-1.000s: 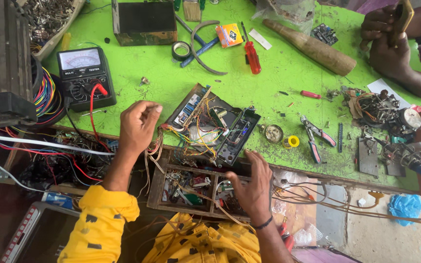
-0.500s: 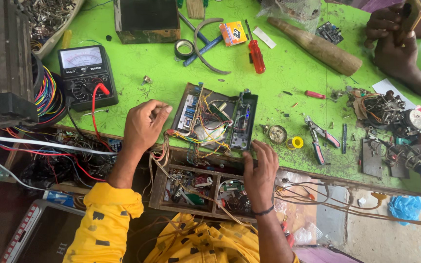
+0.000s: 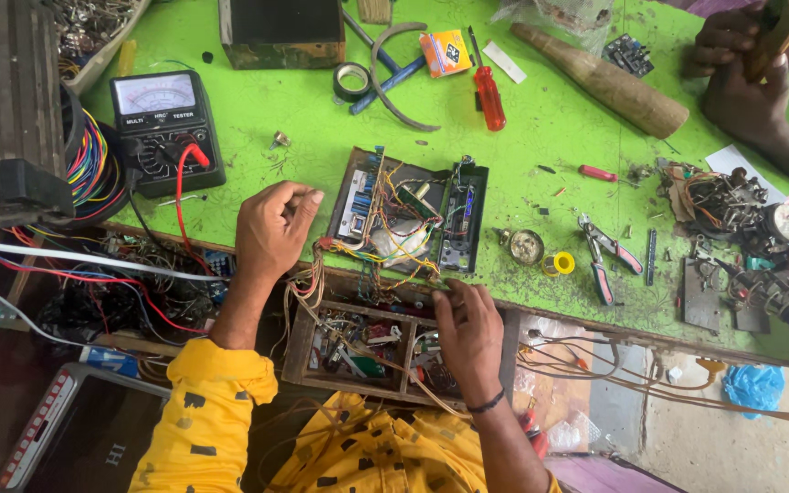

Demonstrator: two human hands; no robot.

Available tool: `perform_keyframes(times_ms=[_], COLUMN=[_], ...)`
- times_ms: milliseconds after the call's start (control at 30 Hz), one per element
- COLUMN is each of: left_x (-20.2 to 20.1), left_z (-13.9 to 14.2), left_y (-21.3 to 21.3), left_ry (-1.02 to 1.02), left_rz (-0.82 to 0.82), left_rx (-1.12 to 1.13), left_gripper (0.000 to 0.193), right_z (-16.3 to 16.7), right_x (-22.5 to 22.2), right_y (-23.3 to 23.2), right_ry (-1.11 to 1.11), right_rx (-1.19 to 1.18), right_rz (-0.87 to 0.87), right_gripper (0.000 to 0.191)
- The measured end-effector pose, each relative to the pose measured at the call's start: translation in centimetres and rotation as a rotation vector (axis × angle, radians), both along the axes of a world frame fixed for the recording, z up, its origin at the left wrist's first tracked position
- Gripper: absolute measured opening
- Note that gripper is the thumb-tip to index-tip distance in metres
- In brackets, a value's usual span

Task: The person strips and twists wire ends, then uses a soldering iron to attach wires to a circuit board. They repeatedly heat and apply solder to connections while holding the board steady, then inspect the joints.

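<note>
1. Your landmark is the opened circuit chassis (image 3: 410,216), lying flat on the green worktop (image 3: 257,100) near its front edge, with yellow and orange wires spilling out of it.
2. Your left hand (image 3: 273,228) sits just left of the chassis, fingers curled into a narrow grip over the wire bundle (image 3: 308,283) that trails off the chassis's lower left corner (whether the fingertips actually pinch a wire, you cannot tell).
3. Your right hand (image 3: 468,330) rests just below the chassis's front edge, fingertips bunched close on something small at the worktop's lip; it is too small to name, so the hold cannot be told.
4. Directly below the chassis, under the worktop's edge, the wooden parts tray (image 3: 358,351) holds mixed components in compartments; your right hand overlaps its right end.
5. Far left of the chassis stands the analog multimeter (image 3: 164,128), its red lead curving down toward your left arm.
6. Above and right of the chassis lies the red screwdriver (image 3: 489,96); straight above, the roll of black tape (image 3: 352,80).
7. Right of the chassis lie the red-handled pliers (image 3: 609,260), with the small yellow spool (image 3: 559,264) between them and the chassis.
8. Far upper right of the chassis, another person's hands (image 3: 741,87) hold a phone.
</note>
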State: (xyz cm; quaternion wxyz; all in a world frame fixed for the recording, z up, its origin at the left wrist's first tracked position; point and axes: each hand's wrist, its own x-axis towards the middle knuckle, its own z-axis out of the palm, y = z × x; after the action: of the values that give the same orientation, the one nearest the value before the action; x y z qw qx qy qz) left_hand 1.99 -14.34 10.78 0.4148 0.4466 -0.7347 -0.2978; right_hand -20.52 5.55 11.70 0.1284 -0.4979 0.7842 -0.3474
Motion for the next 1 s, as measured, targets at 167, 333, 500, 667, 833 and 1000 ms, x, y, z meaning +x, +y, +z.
perform_keyframes(times_ms=[167, 333, 500, 667, 833, 1000], left_x=[0.3, 0.5, 0.6, 0.9, 1.0, 1.0], left_z=[0.0, -0.2, -0.2, 0.1, 0.3, 0.6], left_y=[0.1, 0.1, 0.2, 0.4, 0.6, 0.7], left_ry=[0.002, -0.005, -0.019, -0.015, -0.016, -0.007], left_rz=[0.011, 0.012, 0.011, 0.011, 0.011, 0.008], left_rx=[-0.017, -0.028, -0.031, -0.048, -0.049, -0.071], left_gripper=[0.031, 0.031, 0.031, 0.031, 0.029, 0.029], right_z=[-0.9, -1.7, -1.9, -1.2, -0.2, 0.6], right_x=[-0.1, 0.3, 2.0, 3.0, 3.3, 3.6], right_y=[0.0, -0.2, -1.1, -1.8, -2.0, -2.3], right_ry=[-0.202, -0.775, -1.039, -1.081, -1.01, -0.948], right_rx=[-0.016, -0.201, -0.488, -0.548, -0.557, -0.582], right_rz=[-0.052, -0.113, -0.098, -0.095, -0.122, -0.12], right_gripper=[0.017, 0.019, 0.018, 0.014, 0.013, 0.014])
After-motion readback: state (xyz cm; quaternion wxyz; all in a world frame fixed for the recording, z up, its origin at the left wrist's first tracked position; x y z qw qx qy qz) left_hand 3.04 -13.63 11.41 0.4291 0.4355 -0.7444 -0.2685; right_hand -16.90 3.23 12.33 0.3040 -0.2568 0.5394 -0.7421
